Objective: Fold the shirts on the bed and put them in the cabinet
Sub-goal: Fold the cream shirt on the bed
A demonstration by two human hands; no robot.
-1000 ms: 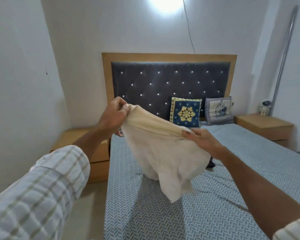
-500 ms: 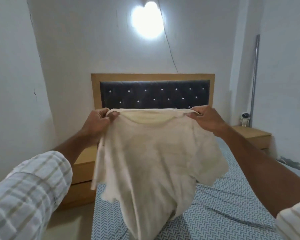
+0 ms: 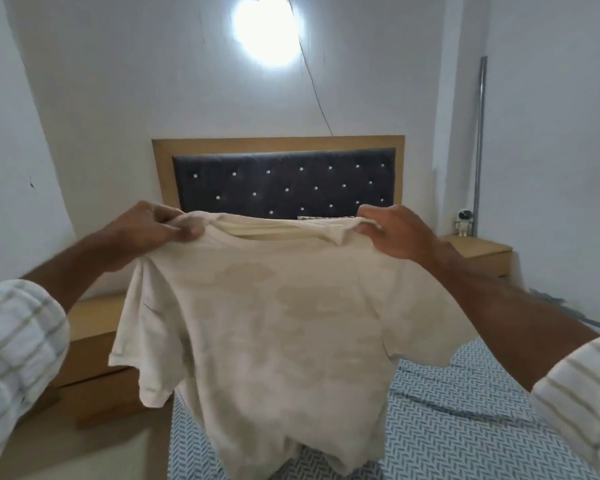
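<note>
- Cream cotton shirt (image 3: 284, 323) hangs spread in the air in front of the headboard (image 3: 281, 181), its hem dangling just above the bed (image 3: 465, 420); it is not yet laid down or folded.
- Left hand (image 3: 153, 226) pinches the shoulder seam on the side of the headboard's left post, fingers curled tight round bunched cloth.
- Right hand (image 3: 392, 233) grips the opposite shoulder, below the headboard's right end, thumb and fingers closed on the fabric.
- Judgement: this is the shake-out step. Both grips sit level beside the collar, which is sound; the sleeves hang free and uneven, the left one drooping lower.
- Recommendation: keep the shoulders taut and level, lower the hem first onto the sheet below the headboard, then lay the body flat so both sleeves spread clear before any fold.
- Risk: the bunched hem may crease underneath if dropped quickly.
- Cabinet not in view.
</note>
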